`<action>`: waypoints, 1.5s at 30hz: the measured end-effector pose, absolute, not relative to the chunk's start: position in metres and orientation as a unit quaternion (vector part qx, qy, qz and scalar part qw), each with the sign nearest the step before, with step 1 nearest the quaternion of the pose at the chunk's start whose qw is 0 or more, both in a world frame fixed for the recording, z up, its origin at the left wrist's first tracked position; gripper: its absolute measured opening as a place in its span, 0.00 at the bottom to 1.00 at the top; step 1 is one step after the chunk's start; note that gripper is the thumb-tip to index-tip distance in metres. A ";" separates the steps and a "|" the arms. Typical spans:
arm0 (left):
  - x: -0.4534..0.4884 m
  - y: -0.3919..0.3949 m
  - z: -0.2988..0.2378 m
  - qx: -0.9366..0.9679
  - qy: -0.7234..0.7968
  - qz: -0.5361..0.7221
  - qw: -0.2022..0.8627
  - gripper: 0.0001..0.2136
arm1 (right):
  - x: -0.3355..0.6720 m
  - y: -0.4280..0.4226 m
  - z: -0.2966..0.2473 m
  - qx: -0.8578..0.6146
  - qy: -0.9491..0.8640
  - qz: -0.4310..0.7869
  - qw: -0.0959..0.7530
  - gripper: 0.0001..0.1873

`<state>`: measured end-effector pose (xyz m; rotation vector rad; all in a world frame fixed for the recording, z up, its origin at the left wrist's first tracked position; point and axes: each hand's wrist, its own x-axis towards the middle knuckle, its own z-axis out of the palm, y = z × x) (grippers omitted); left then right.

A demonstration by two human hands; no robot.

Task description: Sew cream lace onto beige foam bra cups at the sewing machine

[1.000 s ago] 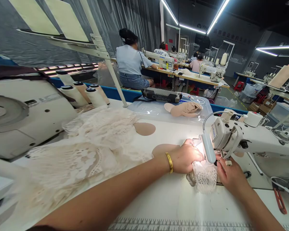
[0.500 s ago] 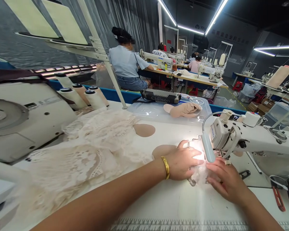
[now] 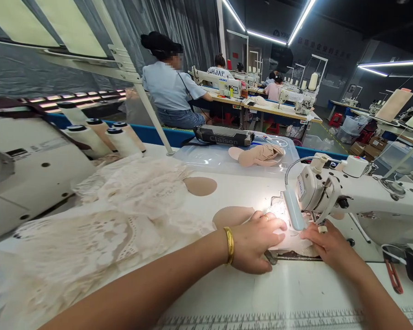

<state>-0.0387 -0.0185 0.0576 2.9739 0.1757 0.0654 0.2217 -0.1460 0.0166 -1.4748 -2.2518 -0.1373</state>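
Under the lit needle area of the white sewing machine lies a piece of pale lace fabric. My left hand, with a gold bangle at the wrist, rests on the left part of this fabric, fingers spread. On the fabric's right side, close to the presser area, lie the stretched fingers of my right hand, partly hidden by the machine head. A slim grey lamp hides part of the stitching spot. Just behind my left hand is a beige oval pad.
Cream lace is heaped on the left of the table. Another beige pad lies farther back. Thread cones stand at left; a plastic lid carries beige pieces. A red-handled tool lies at right. A co-worker sits beyond.
The fabric, bunched between my hands before, now lies flatter. My left hand has drawn slightly toward me, and my right fingers have come closer together. The view has shifted a little.
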 end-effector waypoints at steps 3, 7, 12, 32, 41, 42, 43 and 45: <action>-0.036 -0.017 0.054 0.994 0.037 0.045 0.092 0.07 | 0.227 -0.152 0.034 -0.540 -0.819 0.062 0.186 0.14; -0.030 -0.016 0.045 0.994 0.017 0.077 0.069 0.12 | 0.226 -0.152 0.041 -0.518 -0.790 0.193 0.265 0.17; -0.026 -0.007 0.036 0.993 0.016 0.110 0.046 0.14 | 0.208 -0.139 0.013 -0.538 -0.789 0.090 0.281 0.15; -0.017 0.009 0.023 0.988 0.049 0.127 0.076 0.17 | 0.213 -0.133 -0.005 -0.556 -0.797 -0.092 0.215 0.17; -0.016 0.010 0.015 0.987 0.047 0.145 0.045 0.21 | 0.211 -0.137 0.002 -0.582 -0.753 -0.119 0.284 0.10; -0.016 0.010 0.015 0.987 0.048 0.147 0.046 0.22 | 0.210 -0.137 0.001 -0.584 -0.749 -0.117 0.289 0.10; -0.015 0.010 0.015 0.987 0.048 0.148 0.045 0.22 | 0.210 -0.137 0.001 -0.587 -0.747 -0.112 0.292 0.10; -0.015 0.009 0.015 0.987 0.050 0.149 0.042 0.23 | 0.210 -0.136 0.000 -0.590 -0.744 -0.102 0.296 0.10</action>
